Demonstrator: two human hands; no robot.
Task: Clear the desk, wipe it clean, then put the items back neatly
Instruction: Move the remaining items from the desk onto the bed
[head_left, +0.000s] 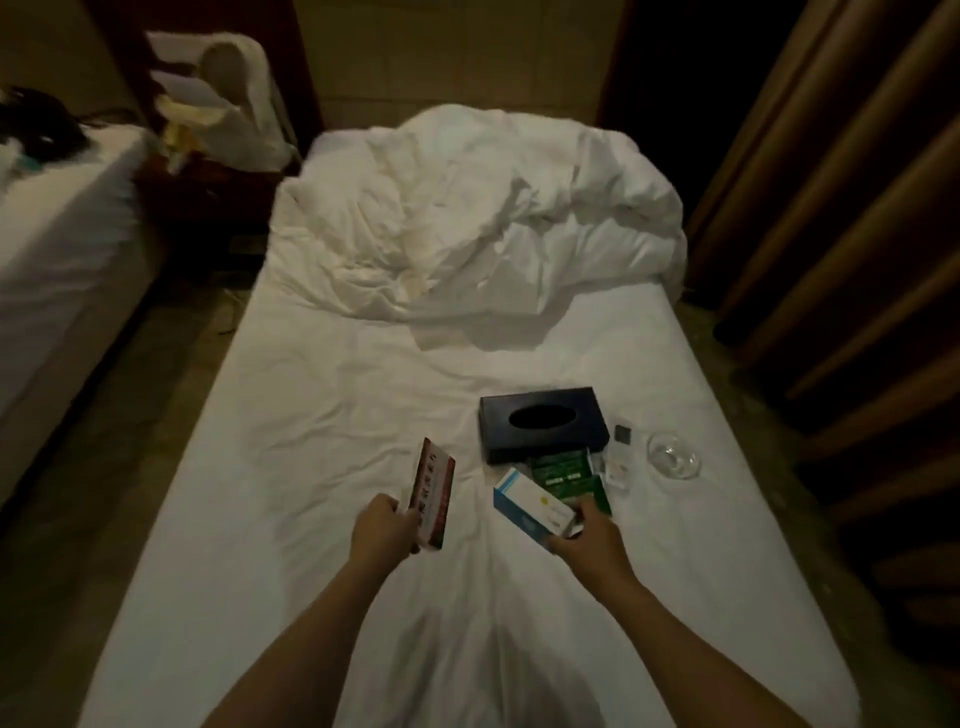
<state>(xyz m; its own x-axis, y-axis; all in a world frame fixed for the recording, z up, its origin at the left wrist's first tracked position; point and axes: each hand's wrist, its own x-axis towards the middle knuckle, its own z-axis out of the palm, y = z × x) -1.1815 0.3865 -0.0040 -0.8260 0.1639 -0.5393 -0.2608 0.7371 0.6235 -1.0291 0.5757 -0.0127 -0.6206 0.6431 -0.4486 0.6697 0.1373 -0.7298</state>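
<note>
My left hand (382, 527) grips a red and white box (432, 498), held on edge above the white bed sheet (322, 415). A blue and white box (532, 506) is gripped by my right hand (587, 535), tilted over a green box (563, 470) that lies on the sheet. Just beyond lies a dark tissue box (543, 422). To its right are a small dark item (622, 433), a white item (615, 470) and a clear glass ashtray (674, 455). No desk is in view.
A crumpled white duvet (483, 218) fills the far half of the bed. A second bed (57, 249) stands at the left, with a dark nightstand (202, 208) and white bags between. Brown curtains (841, 208) hang on the right. Floor runs along both sides.
</note>
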